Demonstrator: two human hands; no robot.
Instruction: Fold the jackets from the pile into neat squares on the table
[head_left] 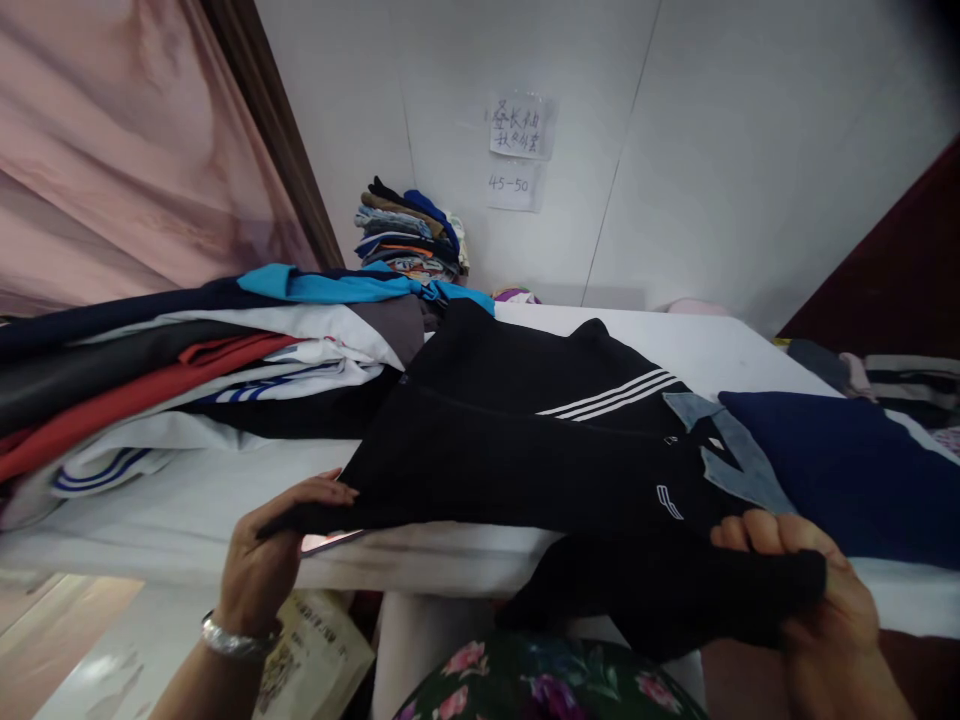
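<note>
Across a white worktop (465, 555), a black shirt (510, 455), likely light and floppy, is pinched at its hem (376, 440) by the left hand (261, 568) and clenched near the collar (754, 480) by the right hand (846, 598), sensible holds.

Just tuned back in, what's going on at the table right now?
A person is handling a black top spread across the white-covered table. The left hand grips its hem end; the right hand grips black fabric near the collar end, part of which hangs over the table's near edge. Loose clothes are heaped at left, a navy garment lies at right, and a stack of clothes stands near the wall.
</note>
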